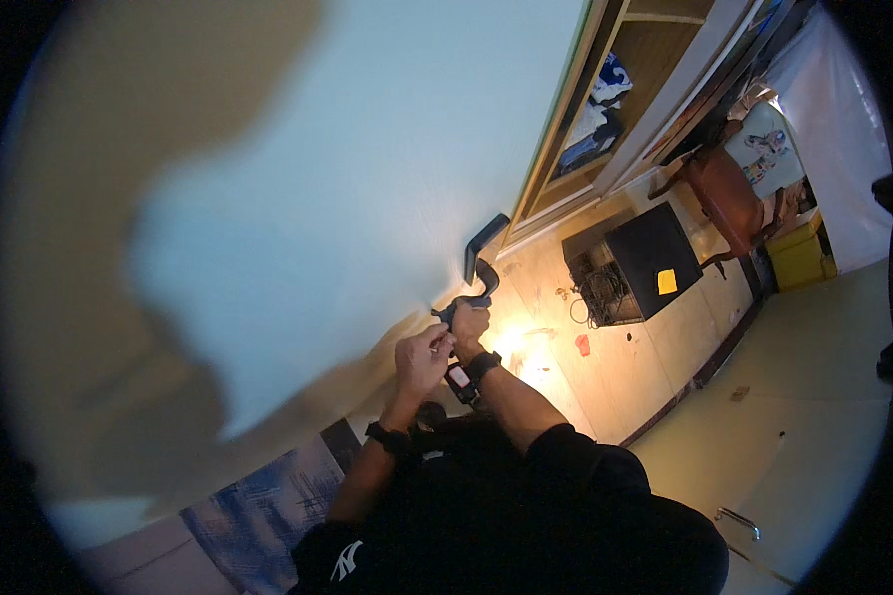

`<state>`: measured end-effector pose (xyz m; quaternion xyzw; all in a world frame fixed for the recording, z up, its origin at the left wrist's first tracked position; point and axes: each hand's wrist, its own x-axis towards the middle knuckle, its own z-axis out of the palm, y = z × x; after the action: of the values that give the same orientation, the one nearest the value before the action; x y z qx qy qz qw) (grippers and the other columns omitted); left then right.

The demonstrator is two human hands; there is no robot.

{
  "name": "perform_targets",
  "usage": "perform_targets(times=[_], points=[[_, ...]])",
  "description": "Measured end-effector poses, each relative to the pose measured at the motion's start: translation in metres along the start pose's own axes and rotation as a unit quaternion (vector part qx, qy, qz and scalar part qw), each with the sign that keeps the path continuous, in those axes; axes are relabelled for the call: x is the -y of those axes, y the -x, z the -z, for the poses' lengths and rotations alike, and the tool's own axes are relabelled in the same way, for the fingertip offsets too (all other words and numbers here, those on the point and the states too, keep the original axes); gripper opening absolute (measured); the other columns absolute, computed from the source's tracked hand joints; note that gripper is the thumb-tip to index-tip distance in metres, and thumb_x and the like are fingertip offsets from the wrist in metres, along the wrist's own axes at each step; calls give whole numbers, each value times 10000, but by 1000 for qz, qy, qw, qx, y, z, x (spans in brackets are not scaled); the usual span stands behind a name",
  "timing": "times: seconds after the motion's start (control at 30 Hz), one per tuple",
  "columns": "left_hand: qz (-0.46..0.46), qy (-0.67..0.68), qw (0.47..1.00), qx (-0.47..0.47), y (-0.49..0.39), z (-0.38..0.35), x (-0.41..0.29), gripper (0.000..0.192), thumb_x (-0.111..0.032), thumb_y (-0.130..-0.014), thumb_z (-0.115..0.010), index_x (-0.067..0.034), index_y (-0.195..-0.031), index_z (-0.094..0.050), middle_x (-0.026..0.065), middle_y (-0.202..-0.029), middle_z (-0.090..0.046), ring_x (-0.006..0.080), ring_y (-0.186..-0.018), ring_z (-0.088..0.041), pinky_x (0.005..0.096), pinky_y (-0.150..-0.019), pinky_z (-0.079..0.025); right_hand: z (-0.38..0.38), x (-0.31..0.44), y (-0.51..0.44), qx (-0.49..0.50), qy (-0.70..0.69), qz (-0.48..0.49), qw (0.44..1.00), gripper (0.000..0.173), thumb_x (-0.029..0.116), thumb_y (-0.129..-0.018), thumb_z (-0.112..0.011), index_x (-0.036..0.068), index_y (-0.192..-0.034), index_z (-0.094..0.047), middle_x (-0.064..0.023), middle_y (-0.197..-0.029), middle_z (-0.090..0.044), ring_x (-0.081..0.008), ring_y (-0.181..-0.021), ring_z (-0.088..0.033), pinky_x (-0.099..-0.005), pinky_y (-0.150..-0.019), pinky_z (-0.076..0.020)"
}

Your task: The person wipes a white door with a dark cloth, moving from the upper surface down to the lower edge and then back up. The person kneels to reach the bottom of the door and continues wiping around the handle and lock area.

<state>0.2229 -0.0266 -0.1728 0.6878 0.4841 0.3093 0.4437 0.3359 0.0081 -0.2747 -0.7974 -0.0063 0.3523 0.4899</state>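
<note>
My right hand [470, 324] is wrapped around a dark grip-shaped tool [467, 303], which looks like a cordless drill. Its narrow end points left at the pale door panel [342, 186]. A black block with a light label [459, 378], possibly its battery, shows below the hands. Close beside the right hand, my left hand [421, 361] has thumb and fingertips pinched together; whether something small is between them is hard to see. Just above, a black lever handle [484, 242] stands out near the panel's edge, with a curved dark piece [488, 278] under it.
On the lit wooden floor [565, 387] sits a black box [655, 256] with cables [603, 290] at its open side. A red scrap [582, 344] lies nearby. Behind are a brown chair [725, 197], a yellow bin [800, 256] and a wardrobe [640, 67] holding folded clothes [599, 123].
</note>
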Motion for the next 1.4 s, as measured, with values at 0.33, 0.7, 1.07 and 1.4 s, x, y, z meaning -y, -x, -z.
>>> perform_targets(times=[0.33, 0.7, 1.07, 1.4], points=[[4, 11, 999, -49, -2, 5, -13, 190, -83, -882, -663, 13, -1046, -669, 142, -860, -736, 257, -788, -734, 330, -696, -567, 14, -121, 64, 424, 183, 462, 758, 252, 234, -923, -584, 11, -1024, -645, -180, -1040, -686, -293, -979, -658, -407, -820, -520], [180, 29, 906, -382, 112, 63, 20, 218, -113, -955, -635, 8, -1134, -666, 123, -983, -725, 176, -857, -698, 312, -741, -571, 25, -45, 67, 607, -22, -246, 756, 327, 32, -829, -618, -92, -1131, -624, -154, -1092, -679, -283, -993, -660, -395, -929, -530], [257, 376, 858, -236, 147, 24, 35, 337, -247, -893, -741, -14, -1129, -684, 27, -1051, -686, 128, -958, -601, 297, -862, -461, 62, -43, 101, 613, -144, -238, 740, 378, 7, -759, -608, -67, -1129, -602, -148, -1127, -664, -292, -1005, -658, -422, -907, -551], [335, 315, 815, -353, 221, 21, 81, 238, -203, -926, -674, 29, -979, -687, 37, -900, -657, 151, -788, -589, 338, -730, -489, 136, -128, 129, 562, 161, -23, 811, 249, 149, -860, -631, 30, -1079, -615, -100, -1009, -668, -246, -912, -659, -396, -820, -549]])
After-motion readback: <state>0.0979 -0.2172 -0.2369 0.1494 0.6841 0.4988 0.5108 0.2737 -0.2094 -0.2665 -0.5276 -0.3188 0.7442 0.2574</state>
